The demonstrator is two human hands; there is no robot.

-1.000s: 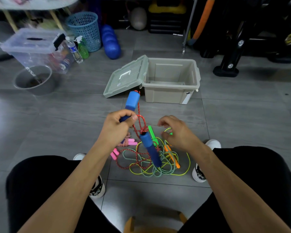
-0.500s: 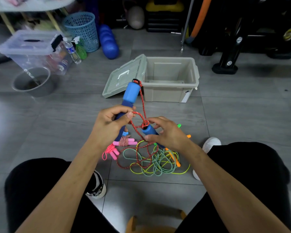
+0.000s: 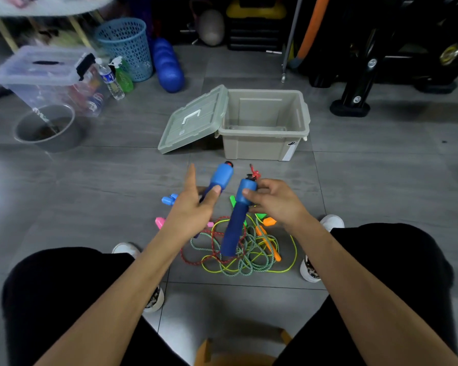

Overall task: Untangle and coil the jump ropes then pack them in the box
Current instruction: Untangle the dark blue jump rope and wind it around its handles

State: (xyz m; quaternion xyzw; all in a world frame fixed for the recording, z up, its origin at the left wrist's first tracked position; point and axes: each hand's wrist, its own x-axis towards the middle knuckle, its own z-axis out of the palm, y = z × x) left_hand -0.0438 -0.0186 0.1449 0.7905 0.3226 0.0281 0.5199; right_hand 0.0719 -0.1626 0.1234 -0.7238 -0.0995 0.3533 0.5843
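Your right hand (image 3: 273,200) gripped one blue handle (image 3: 237,216) near its top, fingers and thumb curled round the lighter blue cap. That handle's long axis ran from about 12 o'clock down to 6 o'clock, tilted a little, its dark foam end hanging over the tangle of ropes (image 3: 238,247) on the floor (image 3: 90,196). A short red knotted end (image 3: 254,172) stuck out above the cap, just beside your fingertips.

Your left hand (image 3: 193,207) held the second blue handle (image 3: 218,179) loosely: the thumb pressed against it, while the index finger pointed straight up toward 12 o'clock and the rest lay mostly uncurled. This handle leaned toward 1 o'clock, its cap near the cap of the other, the two close but apart.

The two handles stood side by side, and the rope joining them fell to 6 o'clock into the pile, where red, green and yellow cords crossed. Freeing the red rope probably meant lifting both handles away from the heap together.

The box (image 3: 265,128) sat open at 12 o'clock from your hands, well apart, its lid (image 3: 193,120) leaning against its left side. It looked empty, so packing had not begun.
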